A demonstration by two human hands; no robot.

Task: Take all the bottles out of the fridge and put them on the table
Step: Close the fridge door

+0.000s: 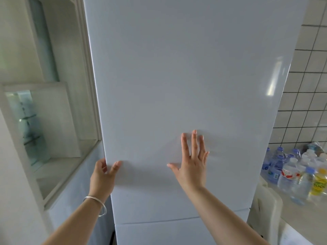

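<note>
Both of your hands are on the fridge (185, 76), which fills the middle of the view with its white door facing you. Your left hand (104, 175) is curled round the door's left edge, thumb on the front face and the other fingers wrapped behind it, so it is gripping the door. A silver bangle (97, 203) sits on that wrist. Your right hand (192, 161) lies flat and spread against the door front, fingers pointing up, holding nothing. A seam below your hands marks where a lower door (168, 234) begins.

The bottles (297, 172) you can see stand in a tight cluster on the table (300, 214) at the right, just beside the fridge. Most are clear plastic with blue caps; one has a red and white label, and one at the front right has a yellow label and yellow cap. Whether any bottles are inside the fridge cannot be told, since the door hides the interior.

Behind the bottles is a tiled wall (307, 82). To the left of the fridge is a white-framed window (40, 135) with frosted glass.
</note>
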